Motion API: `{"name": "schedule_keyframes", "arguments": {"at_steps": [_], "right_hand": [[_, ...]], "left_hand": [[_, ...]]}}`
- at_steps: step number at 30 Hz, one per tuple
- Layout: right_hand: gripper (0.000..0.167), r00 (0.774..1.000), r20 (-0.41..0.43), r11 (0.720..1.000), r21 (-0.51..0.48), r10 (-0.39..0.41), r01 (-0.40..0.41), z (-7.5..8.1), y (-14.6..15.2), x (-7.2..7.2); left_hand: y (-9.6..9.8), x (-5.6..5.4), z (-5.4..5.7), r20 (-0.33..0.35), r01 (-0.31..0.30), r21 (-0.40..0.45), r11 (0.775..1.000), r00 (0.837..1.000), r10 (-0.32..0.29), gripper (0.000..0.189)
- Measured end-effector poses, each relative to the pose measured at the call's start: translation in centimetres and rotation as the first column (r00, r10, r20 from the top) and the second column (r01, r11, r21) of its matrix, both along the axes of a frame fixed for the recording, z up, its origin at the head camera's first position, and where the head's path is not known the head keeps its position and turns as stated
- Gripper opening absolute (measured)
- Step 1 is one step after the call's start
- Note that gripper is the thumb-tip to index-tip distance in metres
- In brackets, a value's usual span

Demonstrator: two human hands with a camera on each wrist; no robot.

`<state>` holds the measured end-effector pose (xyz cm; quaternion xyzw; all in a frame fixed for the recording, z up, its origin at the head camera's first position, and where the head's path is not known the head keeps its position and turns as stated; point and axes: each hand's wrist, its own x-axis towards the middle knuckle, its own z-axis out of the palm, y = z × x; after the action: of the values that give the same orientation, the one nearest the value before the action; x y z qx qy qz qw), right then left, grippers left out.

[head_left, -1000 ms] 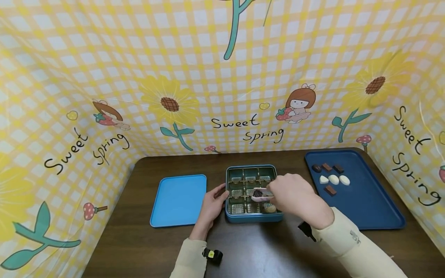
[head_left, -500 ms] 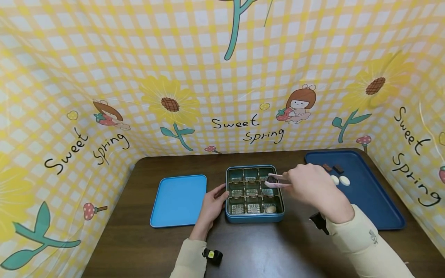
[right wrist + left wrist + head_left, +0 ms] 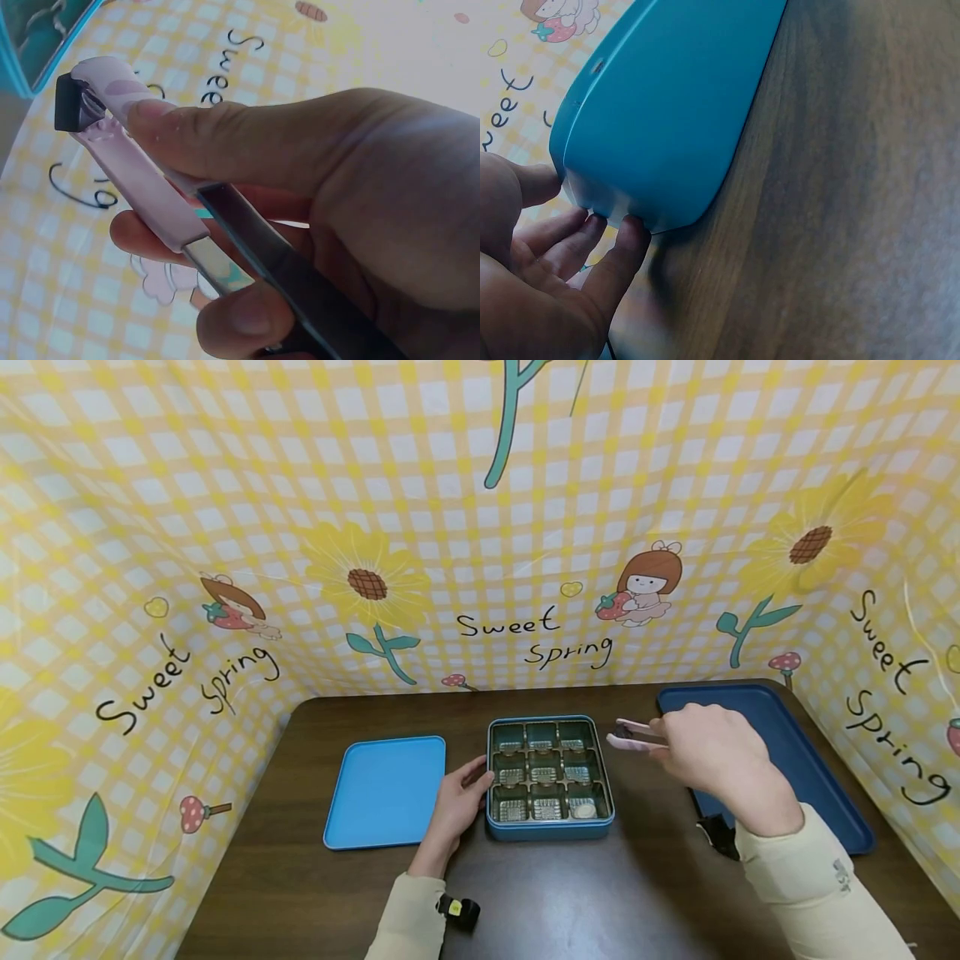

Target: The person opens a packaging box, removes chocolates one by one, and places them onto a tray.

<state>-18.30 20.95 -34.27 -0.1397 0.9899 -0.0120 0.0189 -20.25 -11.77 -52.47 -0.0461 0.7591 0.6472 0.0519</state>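
Note:
A teal box (image 3: 551, 832) with a gold-toned insert divided into several compartments sits mid-table. A pale round piece (image 3: 583, 811) lies in its front right compartment. My left hand (image 3: 459, 797) rests against the box's left wall, thumb at the rim and fingertips on the side, as the left wrist view (image 3: 634, 229) also shows. Just right of the box, above the table, my right hand (image 3: 712, 760) holds pink-tipped tongs (image 3: 142, 180). Between the tong tips is a dark, block-like chocolate (image 3: 69, 101).
A navy tray (image 3: 825, 793) lies at the right, partly covered by my right hand, which hides the pieces on it. Left of the box lies a flat light-blue lid (image 3: 386, 793). A patterned cloth (image 3: 525, 568) stands around the table's back and sides.
My right hand has moved right, from over the box to beside it, carrying the tongs with the dark chocolate between them. The left hand and box have stayed put.

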Motion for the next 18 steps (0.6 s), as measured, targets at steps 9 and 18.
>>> {"name": "schedule_keyframes", "arguments": {"at_steps": [9, 18], "right_hand": [[0.043, 0.994, 0.074, 0.996, -0.002, -0.085, 0.085, 0.2, 2.3, -0.4], [0.027, 0.981, 0.137, 0.99, -0.017, -0.138, 0.142, -0.3, 6.3, -1.3]], "left_hand": [[-0.1, -0.2, -0.6, 0.008, -0.006, 0.003, 1.0, 1.0, 0.006, 0.044], [-0.1, -0.2, -0.6, 0.016, -0.009, 0.003, 1.0, 1.0, 0.009, 0.044]]}}
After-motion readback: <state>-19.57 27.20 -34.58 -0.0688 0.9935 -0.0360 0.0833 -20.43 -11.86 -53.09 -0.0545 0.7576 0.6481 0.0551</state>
